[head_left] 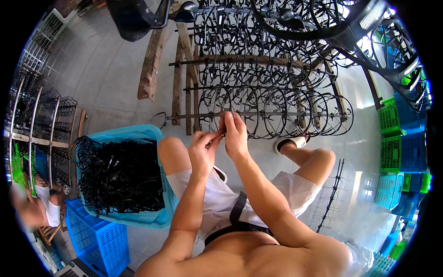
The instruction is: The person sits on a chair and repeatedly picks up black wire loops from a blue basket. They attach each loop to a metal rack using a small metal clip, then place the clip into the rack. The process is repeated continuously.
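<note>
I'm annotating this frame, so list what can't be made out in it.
All in the head view:
Left hand and right hand: anything pinched is hidden by their own fingers.
Light-blue basket: its bottom is covered by black tangled pieces.
Rack: far end cut off by the upper edge.
Co-worker: head blurred, near the left rim.

scene bright | floor (353, 184) glare streaks, right side | fisheye bend, black corners, blue-violet rim fringing | centre sharp
</note>
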Demonstrator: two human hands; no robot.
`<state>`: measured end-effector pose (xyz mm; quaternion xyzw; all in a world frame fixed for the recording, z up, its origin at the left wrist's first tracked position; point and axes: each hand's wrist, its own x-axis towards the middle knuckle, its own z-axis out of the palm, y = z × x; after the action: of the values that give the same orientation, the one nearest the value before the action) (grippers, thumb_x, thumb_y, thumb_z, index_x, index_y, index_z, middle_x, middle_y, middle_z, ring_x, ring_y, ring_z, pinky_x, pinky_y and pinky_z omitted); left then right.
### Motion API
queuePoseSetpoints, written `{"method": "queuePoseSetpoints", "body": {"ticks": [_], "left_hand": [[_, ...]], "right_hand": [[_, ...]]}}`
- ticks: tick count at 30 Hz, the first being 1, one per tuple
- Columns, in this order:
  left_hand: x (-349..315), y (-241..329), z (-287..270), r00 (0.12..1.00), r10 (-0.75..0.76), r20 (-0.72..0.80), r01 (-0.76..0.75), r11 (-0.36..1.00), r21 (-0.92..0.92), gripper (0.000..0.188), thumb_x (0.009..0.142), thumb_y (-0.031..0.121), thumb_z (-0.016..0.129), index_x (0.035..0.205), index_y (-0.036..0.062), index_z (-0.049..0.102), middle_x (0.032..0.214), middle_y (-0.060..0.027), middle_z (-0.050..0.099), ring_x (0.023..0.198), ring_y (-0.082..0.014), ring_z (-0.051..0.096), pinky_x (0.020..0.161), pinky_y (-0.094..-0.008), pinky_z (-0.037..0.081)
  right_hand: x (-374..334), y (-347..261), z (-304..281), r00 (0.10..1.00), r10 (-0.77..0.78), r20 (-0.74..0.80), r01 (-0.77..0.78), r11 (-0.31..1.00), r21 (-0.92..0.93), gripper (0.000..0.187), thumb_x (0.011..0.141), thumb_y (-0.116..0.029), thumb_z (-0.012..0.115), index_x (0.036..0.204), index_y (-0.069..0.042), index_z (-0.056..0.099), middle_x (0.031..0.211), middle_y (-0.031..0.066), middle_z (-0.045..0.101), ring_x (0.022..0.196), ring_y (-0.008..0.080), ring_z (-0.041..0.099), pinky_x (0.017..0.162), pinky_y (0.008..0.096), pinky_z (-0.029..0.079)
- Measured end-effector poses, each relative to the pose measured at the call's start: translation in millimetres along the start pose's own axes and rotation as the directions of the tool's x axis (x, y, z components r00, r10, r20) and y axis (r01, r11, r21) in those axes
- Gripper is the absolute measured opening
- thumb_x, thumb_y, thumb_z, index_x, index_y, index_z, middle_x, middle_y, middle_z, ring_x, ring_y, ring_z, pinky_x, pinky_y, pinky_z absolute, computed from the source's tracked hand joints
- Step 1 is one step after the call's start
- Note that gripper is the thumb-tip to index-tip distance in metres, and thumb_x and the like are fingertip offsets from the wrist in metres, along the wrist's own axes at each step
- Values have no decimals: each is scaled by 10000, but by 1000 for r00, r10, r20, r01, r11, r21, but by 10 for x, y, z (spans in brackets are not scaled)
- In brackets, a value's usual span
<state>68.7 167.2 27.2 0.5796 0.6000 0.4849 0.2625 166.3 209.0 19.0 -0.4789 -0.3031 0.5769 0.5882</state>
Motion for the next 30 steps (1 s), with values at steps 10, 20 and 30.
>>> {"method": "queuePoseSetpoints", "body": {"ticks": [10, 20, 30], "left_hand": [[74, -149, -2, 989, -85, 121, 117, 950, -290, 129, 830, 85, 682, 935, 12, 696, 889, -43, 609, 759, -99, 572, 660, -223, 461], [343, -170, -473, 999, 22, -47, -16, 991, 131, 230, 819, 68, 620, 1047, 52, 639, 1042, -128, 619, 911, -277, 602, 793, -340, 484], [874, -539, -395, 923, 151, 354, -376, 551, 745, 274, 750, 148, 700, 1008, 84, 634, 1206, -207, 534, 1080, -399, 506, 909, -462, 441]], "right_hand": [[-379, 272, -125, 989, -150, 4, 150, 985, 82, 318, 941, -99, 538, 1222, 46, 510, 1021, 40, 600, 901, 91, 532, 815, 226, 445], [-772, -1372, -1520, 695, 316, 645, 405, 570, -715, 380, 877, -138, 589, 1209, 30, 513, 1084, 130, 587, 1054, 297, 554, 902, 322, 437], [601, -1772, -4588, 883, -344, 319, 120, -492, -862, 730, 689, -101, 711, 1350, -107, 403, 1398, 125, 346, 1324, 323, 285, 1061, 456, 291]]}}
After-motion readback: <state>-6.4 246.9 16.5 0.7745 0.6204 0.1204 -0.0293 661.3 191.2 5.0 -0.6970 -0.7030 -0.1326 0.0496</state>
